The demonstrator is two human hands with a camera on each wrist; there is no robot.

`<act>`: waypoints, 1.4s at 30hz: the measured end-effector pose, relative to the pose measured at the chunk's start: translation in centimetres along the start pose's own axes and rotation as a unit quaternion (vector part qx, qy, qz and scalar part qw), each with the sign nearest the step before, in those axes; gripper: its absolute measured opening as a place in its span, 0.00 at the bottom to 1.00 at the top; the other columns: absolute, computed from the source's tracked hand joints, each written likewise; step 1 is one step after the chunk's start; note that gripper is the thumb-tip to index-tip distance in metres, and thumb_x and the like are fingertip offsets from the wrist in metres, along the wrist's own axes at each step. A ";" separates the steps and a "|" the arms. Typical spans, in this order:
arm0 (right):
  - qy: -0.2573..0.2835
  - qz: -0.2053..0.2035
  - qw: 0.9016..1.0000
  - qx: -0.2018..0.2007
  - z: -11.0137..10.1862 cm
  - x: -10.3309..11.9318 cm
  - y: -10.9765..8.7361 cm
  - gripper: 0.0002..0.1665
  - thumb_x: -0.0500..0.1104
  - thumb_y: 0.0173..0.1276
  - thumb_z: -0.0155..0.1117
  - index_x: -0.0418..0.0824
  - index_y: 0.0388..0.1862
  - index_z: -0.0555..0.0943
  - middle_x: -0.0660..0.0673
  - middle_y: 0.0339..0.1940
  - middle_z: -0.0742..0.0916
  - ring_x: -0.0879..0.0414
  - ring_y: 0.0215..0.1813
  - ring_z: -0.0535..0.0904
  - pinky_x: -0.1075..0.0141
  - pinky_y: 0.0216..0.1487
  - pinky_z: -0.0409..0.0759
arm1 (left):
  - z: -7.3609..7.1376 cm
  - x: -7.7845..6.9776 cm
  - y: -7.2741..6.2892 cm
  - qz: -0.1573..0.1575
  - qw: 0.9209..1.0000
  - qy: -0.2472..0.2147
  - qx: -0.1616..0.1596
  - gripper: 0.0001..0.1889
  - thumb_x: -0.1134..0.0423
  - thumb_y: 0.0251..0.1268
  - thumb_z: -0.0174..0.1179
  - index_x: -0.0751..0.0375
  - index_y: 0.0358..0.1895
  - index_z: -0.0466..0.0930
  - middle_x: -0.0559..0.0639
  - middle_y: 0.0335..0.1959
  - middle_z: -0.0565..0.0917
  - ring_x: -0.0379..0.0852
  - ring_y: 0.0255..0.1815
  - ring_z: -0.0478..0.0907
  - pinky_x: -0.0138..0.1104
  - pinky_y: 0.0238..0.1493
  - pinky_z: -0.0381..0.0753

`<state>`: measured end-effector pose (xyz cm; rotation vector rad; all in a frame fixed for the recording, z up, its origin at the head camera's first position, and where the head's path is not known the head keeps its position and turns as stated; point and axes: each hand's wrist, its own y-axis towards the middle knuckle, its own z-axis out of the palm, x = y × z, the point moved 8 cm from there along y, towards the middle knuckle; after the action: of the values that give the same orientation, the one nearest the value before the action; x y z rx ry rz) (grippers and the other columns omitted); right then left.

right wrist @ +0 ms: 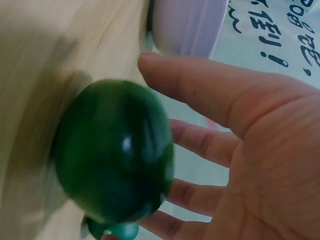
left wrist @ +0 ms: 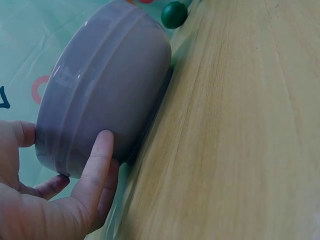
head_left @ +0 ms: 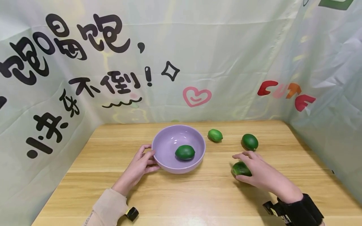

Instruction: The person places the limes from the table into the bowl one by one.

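Note:
A lilac bowl (head_left: 178, 170) stands on the wooden table with a dark green lime (head_left: 185, 152) inside it. My left hand (head_left: 142, 163) touches the bowl's outer wall from the left, fingers spread against it; the left wrist view shows the fingertips on the wall (left wrist: 115, 85). Over on the right, my right hand (head_left: 258, 171) arches above a glossy dark green oval fruit (head_left: 240, 169), its fingers spread about it. In the right wrist view the thumb stands apart from that fruit (right wrist: 117, 150), while the other fingers are partly hidden behind it.
Behind the right hand lies another dark green fruit (head_left: 250, 142). A smaller, brighter lime (head_left: 215, 135) rests just right of the bowl, farther back. Printed cloth (head_left: 226, 62) hangs round the back and sides of the table (head_left: 181, 201). Each wrist wears a small black device.

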<state>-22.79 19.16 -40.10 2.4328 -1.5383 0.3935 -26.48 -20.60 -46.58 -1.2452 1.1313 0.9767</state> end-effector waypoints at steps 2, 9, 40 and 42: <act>0.000 0.007 1.000 0.005 0.2 -0.6 -0.2 0.39 0.50 0.66 0.81 0.41 0.72 0.78 0.27 0.69 0.77 0.24 0.68 0.75 0.36 0.58 0.84 | 0.0 0.0 0.0 0.000 1.000 0.000 0.000 0.23 0.56 0.87 0.50 0.53 0.77 0.62 0.68 0.63 0.76 0.51 0.50 0.88 0.43 0.56 0.93; 0.004 0.011 1.000 0.022 0.5 -1.6 -0.3 0.40 0.49 0.65 0.82 0.39 0.71 0.77 0.28 0.62 0.80 0.31 0.59 0.82 0.38 0.55 0.86 | 0.0 0.1 -0.1 0.000 1.000 -0.001 -0.001 0.23 0.56 0.87 0.50 0.53 0.77 0.62 0.68 0.63 0.76 0.52 0.50 0.88 0.43 0.55 0.93; 0.030 0.000 0.999 0.042 0.6 -2.0 -0.1 0.36 0.47 0.65 0.82 0.38 0.68 0.77 0.32 0.59 0.83 0.40 0.55 0.85 0.46 0.52 0.87 | 0.0 0.1 0.1 -0.003 1.000 0.000 0.001 0.24 0.56 0.87 0.50 0.53 0.78 0.61 0.68 0.64 0.76 0.52 0.51 0.88 0.43 0.56 0.93; 0.033 0.001 0.999 0.040 0.6 -2.0 -0.1 0.36 0.47 0.65 0.82 0.38 0.69 0.77 0.31 0.59 0.83 0.40 0.55 0.85 0.45 0.52 0.87 | 0.0 0.1 0.1 -0.003 1.000 -0.002 0.000 0.24 0.57 0.87 0.50 0.53 0.78 0.61 0.68 0.64 0.77 0.52 0.51 0.88 0.43 0.56 0.93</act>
<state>-23.43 20.69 -41.36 2.4533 -1.5253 0.5397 -26.56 -20.57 -46.71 -1.2465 1.1231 0.9738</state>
